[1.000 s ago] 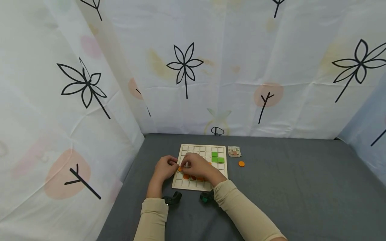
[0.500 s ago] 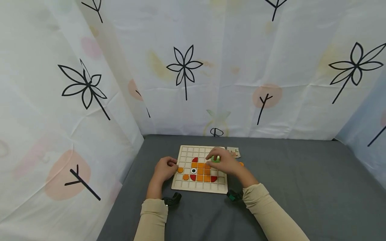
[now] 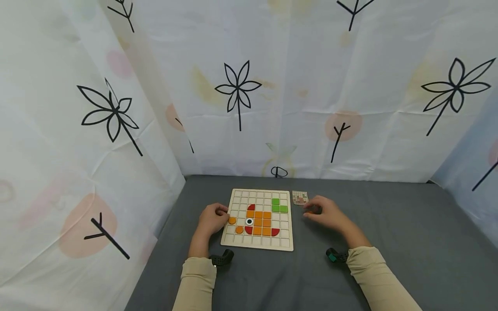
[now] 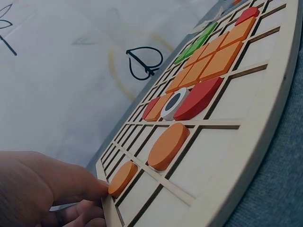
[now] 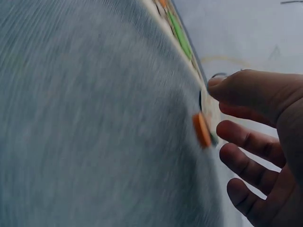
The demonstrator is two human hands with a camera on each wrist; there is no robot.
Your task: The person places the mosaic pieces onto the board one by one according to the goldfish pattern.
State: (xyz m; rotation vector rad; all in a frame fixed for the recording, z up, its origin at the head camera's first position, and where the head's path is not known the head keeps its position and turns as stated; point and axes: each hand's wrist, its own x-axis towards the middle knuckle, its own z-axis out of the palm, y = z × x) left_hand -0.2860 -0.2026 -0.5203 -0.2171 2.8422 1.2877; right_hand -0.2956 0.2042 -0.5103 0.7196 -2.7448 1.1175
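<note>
My left hand (image 3: pixel 212 219) grips the left rim of a square wooden grid board (image 3: pixel 260 246), its thumb at the edge in the left wrist view. Close to that thumb lies an orange disc (image 4: pixel 123 178) in a cell, with a second orange disc (image 4: pixel 168 146) diagonally beside it. My right hand (image 3: pixel 324 211) is right of the board, thumb and fingers spread apart around a loose orange disc (image 5: pixel 201 130) on the table. In the right wrist view its fingertips are close to this disc, with gaps showing around it.
On the board are orange squares (image 3: pixel 257 222), red rounded pieces (image 3: pixel 275 232), a white-and-black eye piece (image 3: pixel 249 221) and green squares (image 3: pixel 275 208). A small pattern card (image 3: pixel 299 198) lies beyond the right hand. Patterned cloth (image 3: pixel 303 86) hangs behind the grey table (image 3: pixel 389 233).
My right hand has moved right, from over the board's left side across the green squares to the loose orange disc, uncovering the pieces. The left hand stays at the board's rim.
</note>
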